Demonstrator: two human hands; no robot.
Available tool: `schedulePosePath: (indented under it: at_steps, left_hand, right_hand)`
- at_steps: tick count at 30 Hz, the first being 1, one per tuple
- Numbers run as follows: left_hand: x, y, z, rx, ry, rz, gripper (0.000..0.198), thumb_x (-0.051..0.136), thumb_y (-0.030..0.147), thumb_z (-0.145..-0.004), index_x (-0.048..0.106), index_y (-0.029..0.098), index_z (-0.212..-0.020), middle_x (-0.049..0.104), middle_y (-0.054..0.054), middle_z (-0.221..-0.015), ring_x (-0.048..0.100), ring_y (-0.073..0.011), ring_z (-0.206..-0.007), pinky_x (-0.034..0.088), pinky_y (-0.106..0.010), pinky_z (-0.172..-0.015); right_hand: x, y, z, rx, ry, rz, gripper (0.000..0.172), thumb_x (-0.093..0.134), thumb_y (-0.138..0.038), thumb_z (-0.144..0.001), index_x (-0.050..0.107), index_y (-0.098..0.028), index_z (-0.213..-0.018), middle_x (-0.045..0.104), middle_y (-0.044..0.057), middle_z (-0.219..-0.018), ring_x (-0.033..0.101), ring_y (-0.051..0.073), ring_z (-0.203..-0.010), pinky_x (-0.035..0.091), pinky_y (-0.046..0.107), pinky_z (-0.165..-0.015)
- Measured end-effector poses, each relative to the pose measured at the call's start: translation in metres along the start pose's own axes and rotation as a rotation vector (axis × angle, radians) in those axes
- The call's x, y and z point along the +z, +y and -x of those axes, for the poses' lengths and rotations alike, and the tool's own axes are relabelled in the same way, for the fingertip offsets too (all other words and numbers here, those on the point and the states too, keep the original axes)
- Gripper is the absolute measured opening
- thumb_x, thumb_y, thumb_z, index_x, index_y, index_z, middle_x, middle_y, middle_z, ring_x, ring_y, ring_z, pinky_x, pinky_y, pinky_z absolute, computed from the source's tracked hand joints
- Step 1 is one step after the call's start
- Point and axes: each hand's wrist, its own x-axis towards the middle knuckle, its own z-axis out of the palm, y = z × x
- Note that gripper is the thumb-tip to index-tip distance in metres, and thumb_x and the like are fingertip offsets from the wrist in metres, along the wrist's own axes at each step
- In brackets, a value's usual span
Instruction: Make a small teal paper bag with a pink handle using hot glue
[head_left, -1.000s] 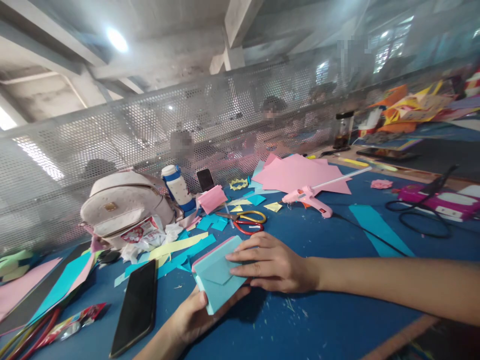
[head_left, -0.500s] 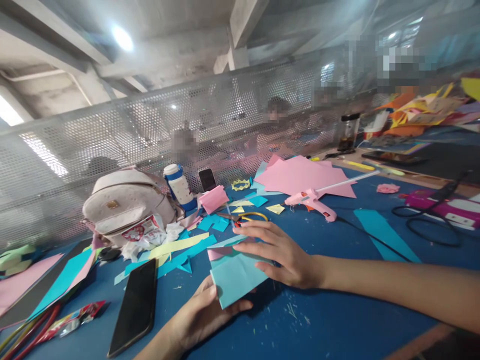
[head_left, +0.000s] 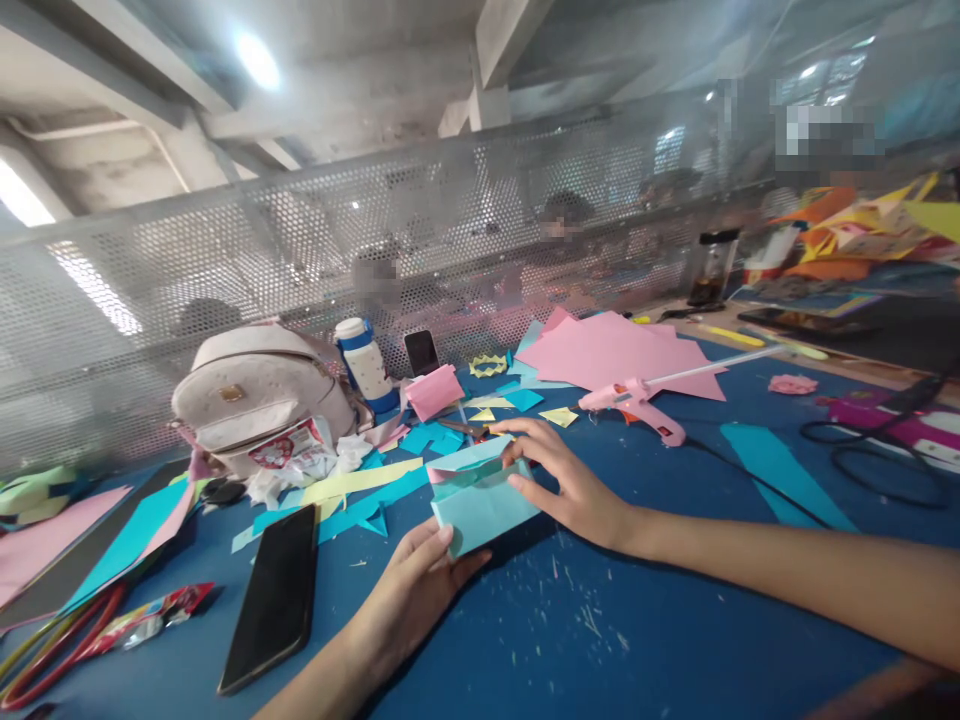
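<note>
A folded light-blue paper envelope [head_left: 484, 508], with a pink layer showing under its top flap, is held above the blue table [head_left: 645, 620]. My left hand [head_left: 427, 580] grips its lower left corner, thumb on the front and fingers underneath. At the upper right, my right hand [head_left: 566, 480] has its fingers bent over the flap and right edge, closed on the paper. Scissors [head_left: 472, 430] lie just behind the envelope, partly hidden by my right hand. Blue paper scraps [head_left: 431, 438] and a yellow strip [head_left: 364, 478] lie to the left.
A pink glue gun [head_left: 634, 405] with a cord rests to the right, before stacked pink paper [head_left: 622, 352]. A black phone [head_left: 274, 595] lies at left. Behind stand a backpack [head_left: 259, 395], a bottle [head_left: 366, 365] and a perforated metal screen [head_left: 465, 220].
My right hand's fingers have bent from stretched out to closed around the envelope's upper right. The envelope's top flap is raised more, and the envelope sits slightly higher in view.
</note>
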Motion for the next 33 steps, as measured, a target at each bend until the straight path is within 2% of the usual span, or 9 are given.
schedulePosePath:
  at_steps: [5, 8, 12, 18, 21, 23, 26, 30, 33]
  left_hand:
    - [0.000, 0.006, -0.002, 0.036, -0.003, -0.223, 0.040, 0.070, 0.040, -0.078, 0.069, 0.020, -0.113, 0.068, -0.010, -0.116, 0.060, -0.0276, -0.114, 0.042, -0.040, -0.103]
    - [-0.012, 0.018, -0.004, -0.017, 0.030, -0.353, 0.041, 0.069, 0.038, -0.080, 0.067, 0.019, -0.115, 0.070, -0.010, -0.113, 0.064, -0.0246, -0.107, 0.045, -0.036, -0.100]
    - [-0.030, 0.041, -0.011, -0.118, 0.003, -0.692, 0.035, 0.064, 0.041, -0.083, 0.071, 0.015, -0.106, 0.074, -0.012, -0.094, 0.069, -0.0221, -0.090, 0.052, -0.031, -0.085]
    - [-0.055, 0.069, -0.034, 0.114, 0.066, -1.150, 0.034, 0.050, 0.043, -0.089, 0.070, 0.020, -0.104, 0.073, -0.008, -0.097, 0.068, -0.0215, -0.090, 0.054, -0.032, -0.080]
    - [-0.081, 0.081, -0.053, 0.266, 0.143, -1.538, 0.030, 0.050, 0.036, -0.088, 0.067, 0.024, -0.110, 0.069, -0.006, -0.117, 0.064, -0.0239, -0.105, 0.050, -0.037, -0.091]
    - [-0.102, 0.088, -0.068, 0.320, 0.190, -1.751, 0.032, 0.049, 0.034, -0.087, 0.065, 0.023, -0.113, 0.068, -0.006, -0.118, 0.062, -0.0252, -0.110, 0.047, -0.039, -0.095]
    - [-0.130, 0.100, -0.090, 0.379, 0.223, -2.011, 0.037, 0.042, 0.031, -0.089, 0.063, 0.020, -0.117, 0.067, -0.007, -0.120, 0.063, -0.0226, -0.109, 0.049, -0.033, -0.093]
    - [-0.151, 0.117, -0.112, 0.387, 0.314, -2.112, 0.040, 0.042, 0.023, -0.085, 0.062, 0.013, -0.118, 0.065, -0.013, -0.123, 0.063, -0.0264, -0.110, 0.049, -0.036, -0.092]
    - [-0.157, 0.126, -0.118, 0.370, 0.312, -2.199, 0.037, 0.045, 0.017, -0.082, 0.066, 0.015, -0.113, 0.061, -0.013, -0.128, 0.063, -0.0265, -0.109, 0.049, -0.035, -0.090]
  right_hand:
    - [-0.002, 0.009, -0.005, 0.082, -0.024, -0.068, 0.019, 0.043, -0.030, -0.096, 0.054, -0.021, -0.083, 0.053, 0.006, -0.117, 0.045, 0.021, -0.119, 0.036, 0.041, -0.103]
    - [-0.008, 0.018, -0.004, 0.150, -0.103, -0.075, 0.024, 0.042, -0.034, -0.096, 0.054, -0.021, -0.080, 0.055, 0.007, -0.112, 0.047, 0.022, -0.116, 0.037, 0.041, -0.101]
    - [-0.016, 0.028, 0.003, 0.197, -0.209, -0.085, 0.026, 0.043, -0.038, -0.095, 0.056, -0.020, -0.080, 0.054, 0.006, -0.112, 0.047, 0.022, -0.116, 0.037, 0.041, -0.100]
    - [-0.027, 0.036, 0.012, 0.246, -0.355, -0.065, 0.026, 0.045, -0.041, -0.094, 0.059, -0.022, -0.082, 0.054, 0.005, -0.115, 0.041, 0.023, -0.126, 0.035, 0.040, -0.103]
    - [-0.031, 0.038, 0.014, 0.223, -0.392, -0.072, 0.020, 0.045, -0.037, -0.095, 0.061, -0.026, -0.096, 0.053, 0.003, -0.120, 0.038, 0.020, -0.128, 0.034, 0.039, -0.104]
    - [-0.033, 0.039, 0.015, 0.220, -0.409, -0.082, 0.019, 0.045, -0.035, -0.095, 0.060, -0.028, -0.103, 0.050, 0.002, -0.125, 0.036, 0.019, -0.130, 0.033, 0.038, -0.106]
    - [-0.034, 0.039, 0.017, 0.221, -0.425, -0.097, 0.020, 0.044, -0.037, -0.096, 0.059, -0.030, -0.108, 0.047, 0.002, -0.130, 0.034, 0.019, -0.133, 0.032, 0.038, -0.107]
    - [-0.036, 0.039, 0.018, 0.204, -0.412, -0.104, 0.022, 0.043, -0.038, -0.096, 0.059, -0.029, -0.109, 0.046, 0.003, -0.131, 0.033, 0.018, -0.132, 0.030, 0.039, -0.108]
    - [-0.037, 0.040, 0.019, 0.197, -0.401, -0.113, 0.022, 0.043, -0.039, -0.097, 0.060, -0.029, -0.107, 0.048, 0.003, -0.129, 0.034, 0.018, -0.132, 0.030, 0.039, -0.109]
